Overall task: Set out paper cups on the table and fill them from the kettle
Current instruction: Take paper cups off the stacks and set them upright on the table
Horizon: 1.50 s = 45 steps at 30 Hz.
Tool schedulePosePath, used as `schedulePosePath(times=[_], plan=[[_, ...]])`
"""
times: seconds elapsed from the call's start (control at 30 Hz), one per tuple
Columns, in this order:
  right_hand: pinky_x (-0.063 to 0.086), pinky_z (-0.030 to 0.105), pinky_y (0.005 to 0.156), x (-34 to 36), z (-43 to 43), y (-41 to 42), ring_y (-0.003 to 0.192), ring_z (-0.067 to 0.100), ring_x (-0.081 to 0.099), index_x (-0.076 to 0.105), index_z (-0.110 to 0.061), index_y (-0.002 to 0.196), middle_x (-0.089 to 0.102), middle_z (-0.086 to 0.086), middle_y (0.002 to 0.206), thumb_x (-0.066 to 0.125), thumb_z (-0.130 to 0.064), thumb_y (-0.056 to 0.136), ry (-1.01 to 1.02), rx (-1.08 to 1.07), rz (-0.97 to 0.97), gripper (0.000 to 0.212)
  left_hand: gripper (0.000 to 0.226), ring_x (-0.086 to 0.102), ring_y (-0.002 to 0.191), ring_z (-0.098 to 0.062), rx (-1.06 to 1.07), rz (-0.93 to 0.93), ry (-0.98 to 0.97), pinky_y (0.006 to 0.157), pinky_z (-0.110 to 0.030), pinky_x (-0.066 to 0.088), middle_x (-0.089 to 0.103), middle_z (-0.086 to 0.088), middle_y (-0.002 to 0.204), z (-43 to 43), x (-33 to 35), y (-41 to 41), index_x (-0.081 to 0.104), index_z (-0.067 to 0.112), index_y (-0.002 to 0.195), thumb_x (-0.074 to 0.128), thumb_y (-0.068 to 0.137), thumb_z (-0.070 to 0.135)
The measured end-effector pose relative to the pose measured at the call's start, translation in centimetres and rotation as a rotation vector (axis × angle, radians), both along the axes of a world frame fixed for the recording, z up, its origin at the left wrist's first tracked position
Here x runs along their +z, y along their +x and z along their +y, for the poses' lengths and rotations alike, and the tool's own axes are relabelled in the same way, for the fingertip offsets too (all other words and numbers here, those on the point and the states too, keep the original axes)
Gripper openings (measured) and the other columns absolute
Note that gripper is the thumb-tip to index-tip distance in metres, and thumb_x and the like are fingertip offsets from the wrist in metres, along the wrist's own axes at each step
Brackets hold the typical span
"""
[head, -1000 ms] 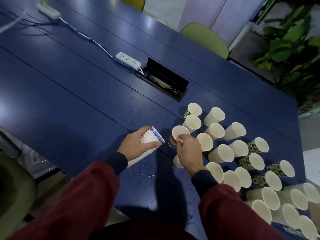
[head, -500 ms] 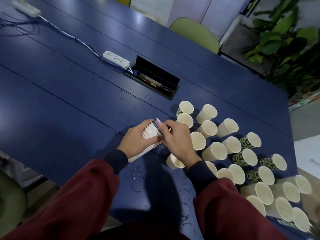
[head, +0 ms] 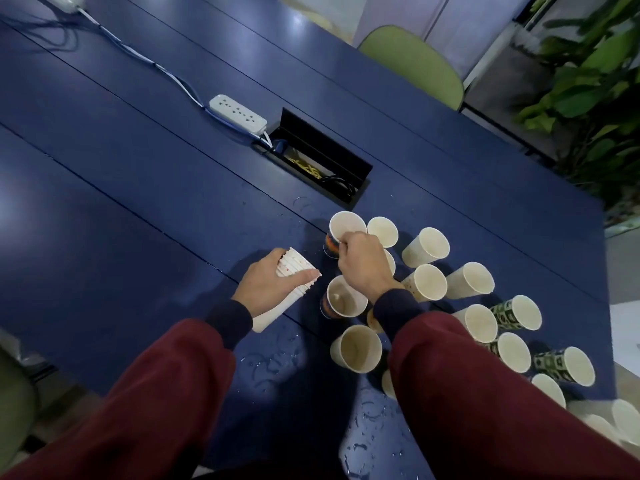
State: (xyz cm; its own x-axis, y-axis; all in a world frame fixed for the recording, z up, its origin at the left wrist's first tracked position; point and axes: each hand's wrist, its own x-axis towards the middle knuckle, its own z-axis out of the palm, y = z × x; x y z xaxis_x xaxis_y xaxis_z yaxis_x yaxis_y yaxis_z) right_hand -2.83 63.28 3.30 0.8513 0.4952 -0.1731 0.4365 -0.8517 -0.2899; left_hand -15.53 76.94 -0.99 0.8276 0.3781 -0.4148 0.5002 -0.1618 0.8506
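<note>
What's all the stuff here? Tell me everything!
table: one, blue, under everything
loose cups: over a dozen, cream or green-patterned, right side of table
cup stack: one, white, in left hand
far cup: one, cream, colourful band, in right hand
hatch: one, black, open, mid-table
power strips: two, white, one beside hatch, one at top-left edge
water drops: many, clear, table's near edge
chair: one, green, beyond table
plant: one, green, top right
sleeves: two, dark red
left hand: grips cup stack
right hand: pinches far cup's rim
</note>
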Motion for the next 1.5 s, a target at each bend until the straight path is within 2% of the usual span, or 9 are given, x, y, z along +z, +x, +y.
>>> schedulePosePath(times=[0.2,0.33,0.43,0.63,0.8,0.9,1.07,1.27,1.5], plan=[[0.046,0.038,0.084,0.4,-0.1,-0.7,0.103,0.031,0.061,0.071,-0.006,0.112,0.068,0.012,0.115,0.056,-0.024,0.1,0.151,-0.04,-0.059,0.026,0.058,0.064,0.097,-0.01,-0.029,-0.015,0.008,0.087,-0.033,0.053,0.068,0.015,0.101,0.5,0.6,1.2,0.06,0.027,0.114,0.077,0.073,0.064],[0.045,0.029,0.073,2.1,-0.1,-2.6,0.079,0.012,0.061,0.074,-0.017,0.09,0.07,-0.005,0.085,0.055,-0.036,0.101,0.439,0.002,-0.066,0.029,0.036,0.065,0.08,-0.003,-0.06,-0.115,0.003,0.073,-0.028,0.053,0.071,0.012,0.089,0.1,2.5,2.4,0.064,0.029,0.101,0.078,0.076,0.051],[0.039,0.029,0.059,2.9,-0.4,-3.6,0.057,0.012,0.051,0.056,-0.026,0.061,0.053,-0.01,0.054,0.053,-0.036,0.103,0.502,-0.005,0.022,0.044,0.028,0.063,0.076,-0.005,-0.103,-0.195,0.015,0.07,-0.03,0.051,0.07,0.011,0.085,-0.1,3.9,3.4,0.064,0.028,0.096,0.07,0.073,0.043],[0.038,0.027,0.058,4.7,-1.9,-1.8,0.061,0.014,0.052,0.063,-0.015,0.07,0.058,-0.007,0.06,0.055,-0.031,0.103,0.565,-0.044,0.02,0.038,0.022,0.064,0.075,-0.002,-0.203,-0.202,0.008,0.066,-0.024,0.045,0.071,0.012,0.085,-1.1,5.7,5.4,0.066,0.033,0.095,0.071,0.079,0.046],[0.038,0.035,0.059,5.3,-3.9,2.4,0.053,0.016,0.044,0.051,-0.011,0.061,0.048,-0.003,0.052,0.054,-0.036,0.103,0.606,-0.271,-0.128,0.048,0.035,0.068,0.083,-0.009,-0.208,-0.187,0.002,0.073,-0.031,0.053,0.073,0.009,0.089,-1.5,6.4,7.6,0.067,0.029,0.097,0.078,0.077,0.056],[0.052,0.046,0.066,5.1,-5.7,6.4,0.063,0.029,0.062,0.061,-0.004,0.073,0.064,0.008,0.063,0.047,-0.042,0.102,0.634,-0.369,-0.21,0.049,0.04,0.069,0.08,-0.01,-0.158,-0.145,-0.074,0.068,-0.029,0.053,0.073,0.009,0.089,-1.2,6.0,7.8,0.065,0.029,0.095,0.078,0.075,0.06],[0.045,0.041,0.071,2.5,-6.5,11.1,0.075,0.033,0.057,0.064,-0.001,0.083,0.064,0.013,0.078,0.048,-0.017,0.102,0.271,-0.263,-0.155,0.029,0.038,0.067,0.074,-0.006,-0.06,-0.087,-0.122,0.062,-0.022,0.047,0.07,0.008,0.091,-0.4,5.3,8.1,0.058,0.029,0.094,0.073,0.08,0.06],[0.048,0.046,0.092,0.4,-6.2,13.1,0.114,0.047,0.055,0.055,-0.007,0.137,0.06,0.029,0.123,0.042,-0.001,0.095,-0.032,-0.244,0.106,0.044,0.05,0.067,0.078,-0.012,0.028,-0.048,-0.149,0.063,-0.025,0.047,0.07,0.004,0.095,0.2,3.5,8.3,0.059,0.02,0.102,0.075,0.077,0.06],[0.042,0.046,0.104,1.3,-5.9,11.9,0.125,0.039,0.054,0.054,-0.006,0.14,0.057,0.019,0.14,0.05,-0.011,0.1,0.099,-0.279,-0.02,0.041,0.041,0.066,0.087,-0.017,0.09,-0.035,-0.231,0.068,-0.03,0.049,0.065,0.0,0.104,0.3,3.5,8.2,0.053,0.019,0.113,0.07,0.087,0.046]])
